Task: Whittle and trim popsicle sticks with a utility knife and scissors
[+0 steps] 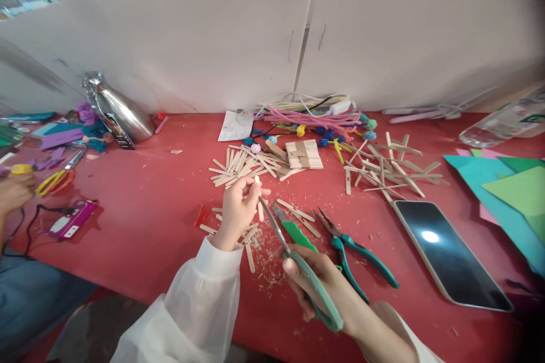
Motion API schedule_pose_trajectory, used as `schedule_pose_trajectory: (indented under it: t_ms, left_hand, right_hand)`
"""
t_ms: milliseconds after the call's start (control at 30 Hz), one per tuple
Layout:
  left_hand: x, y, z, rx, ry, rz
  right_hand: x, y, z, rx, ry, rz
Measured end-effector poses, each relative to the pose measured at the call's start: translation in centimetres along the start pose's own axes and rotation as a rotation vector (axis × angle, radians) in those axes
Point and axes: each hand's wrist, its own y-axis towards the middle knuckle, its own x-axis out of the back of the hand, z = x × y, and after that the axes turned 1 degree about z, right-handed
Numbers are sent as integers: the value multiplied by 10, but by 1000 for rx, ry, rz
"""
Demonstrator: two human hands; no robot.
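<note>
Pinched in my left hand (pixel 240 207) is a small wooden craft stick (pixel 257 180), its tip showing above the thumb. My right hand (pixel 317 281) grips green-handled scissors (pixel 313 278). Their metal blades point up and left, with the tips at the stick by my left fingers. Beneath my hands, wood shavings (pixel 270 272) and loose sticks (pixel 250 255) litter the red table. A green utility knife (pixel 296 232) lies just beyond my right hand, and teal-handled needle-nose pliers (pixel 355 252) rest to its right.
Craft sticks (pixel 242 164) and a stick bundle (pixel 304 154) lie ahead. Phone (pixel 451 255), coloured paper (pixel 502 193) and a clear bottle (pixel 498 122) are rightward. Leftward are a steel jug (pixel 123 110), a purple device (pixel 73 220), scissors (pixel 55 181) and another person's hand (pixel 17 193). White partition (pixel 191 39) behind.
</note>
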Motion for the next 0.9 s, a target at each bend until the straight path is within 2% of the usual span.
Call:
schedule_pose_trajectory:
  t_ms: [167,333,500,600,767,900]
  left_hand:
    - [1,0,0,16,18,28]
    - [4,0,0,-40,86,59]
    - [7,3,2,-133,86,143]
    - [6,4,4,-142,34,113]
    - [4,5,4,-61,0,11]
    - [5,6,4,-42,19,-16]
  right_hand:
    - [2,-1,2,10,31,14]
    - [10,-5,8,-44,201,74]
    - [18,-8,10,-21,317,152]
    - [15,-5,9,-1,295,140]
    - [6,-2,6,36,184,59]
    - [4,-2,0,68,142,82]
